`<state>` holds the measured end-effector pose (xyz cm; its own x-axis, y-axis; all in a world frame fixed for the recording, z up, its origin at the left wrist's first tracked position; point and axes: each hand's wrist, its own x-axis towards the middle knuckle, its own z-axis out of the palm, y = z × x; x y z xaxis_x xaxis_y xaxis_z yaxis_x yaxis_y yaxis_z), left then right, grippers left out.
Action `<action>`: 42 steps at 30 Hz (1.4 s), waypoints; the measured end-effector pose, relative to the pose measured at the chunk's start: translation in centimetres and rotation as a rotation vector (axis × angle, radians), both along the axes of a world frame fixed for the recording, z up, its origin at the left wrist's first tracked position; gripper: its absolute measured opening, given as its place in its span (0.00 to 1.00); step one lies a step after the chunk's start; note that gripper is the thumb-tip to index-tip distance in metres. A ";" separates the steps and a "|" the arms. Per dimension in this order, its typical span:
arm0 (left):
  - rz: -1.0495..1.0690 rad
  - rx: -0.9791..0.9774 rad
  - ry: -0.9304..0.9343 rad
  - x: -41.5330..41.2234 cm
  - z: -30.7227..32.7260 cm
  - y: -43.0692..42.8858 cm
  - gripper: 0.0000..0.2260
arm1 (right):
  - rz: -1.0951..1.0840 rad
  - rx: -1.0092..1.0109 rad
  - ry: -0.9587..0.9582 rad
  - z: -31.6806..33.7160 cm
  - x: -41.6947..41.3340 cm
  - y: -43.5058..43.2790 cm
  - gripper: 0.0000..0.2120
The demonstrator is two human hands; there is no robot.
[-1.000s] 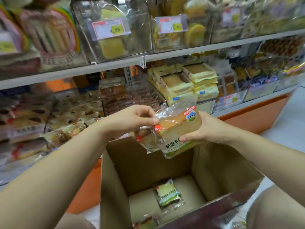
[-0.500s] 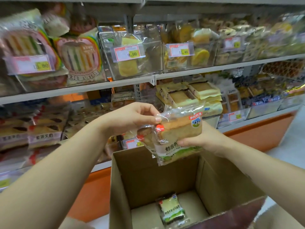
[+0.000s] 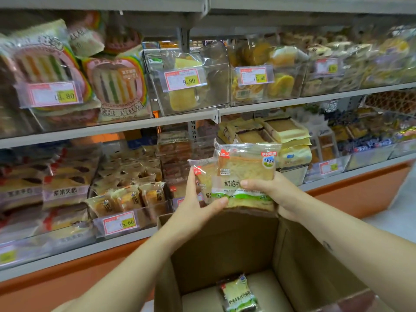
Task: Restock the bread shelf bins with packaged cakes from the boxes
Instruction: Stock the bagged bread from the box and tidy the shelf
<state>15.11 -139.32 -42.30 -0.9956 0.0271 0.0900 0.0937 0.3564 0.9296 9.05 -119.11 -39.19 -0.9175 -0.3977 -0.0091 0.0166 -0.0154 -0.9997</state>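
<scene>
Above the box [image 3: 225, 248], cake packs [image 3: 245, 176] read "奶泡牛".

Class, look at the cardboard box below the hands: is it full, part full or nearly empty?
Nearly empty. The cardboard box shows bare floor with one packaged cake lying on it.

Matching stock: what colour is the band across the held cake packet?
Green, on the front cake packet; head view.

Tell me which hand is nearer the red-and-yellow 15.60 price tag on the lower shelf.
Left. The left hand holds the clear-wrapped cake packets just right of the 15.60 price tag; the right hand grips the packets' far side, farther right.
</scene>
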 end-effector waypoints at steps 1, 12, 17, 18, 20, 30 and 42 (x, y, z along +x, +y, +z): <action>0.015 0.004 0.030 -0.1 -0.3 0.1 0.51 | 0.003 -0.001 0.005 0.2 -0.1 -0.2 0.27; 0.156 0.361 0.070 -1.1 0.2 0.2 0.39 | -0.220 0.282 0.350 1.3 1.2 -2.6 0.54; 0.094 0.465 0.045 -1.7 -0.5 -1.2 0.38 | -0.050 0.521 0.529 -0.2 1.5 -2.6 0.65; 0.070 0.462 0.050 -1.8 -0.5 -1.3 0.37 | -0.039 0.548 0.532 -0.2 1.1 -2.7 0.65; 0.012 0.443 0.066 -1.9 -0.4 -1.3 0.35 | -0.003 0.610 0.515 0.1 0.2 -2.5 0.65; 0.057 0.549 0.040 -3.9 -0.4 -0.6 0.21 | -0.033 0.931 0.795 -1.9 -0.2 -4.0 0.54; 0.166 0.174 0.127 -10.3 0.3 -1.5 0.24 | -0.251 0.834 0.822 -2.9 -9.5 -6.4 0.38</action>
<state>4.84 -140.86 -42.03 -0.9655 -0.1624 0.2037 0.1674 0.2124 0.9627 -0.47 -125.50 -42.05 -0.8207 -0.3566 0.4465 -0.5426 0.7312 -0.4134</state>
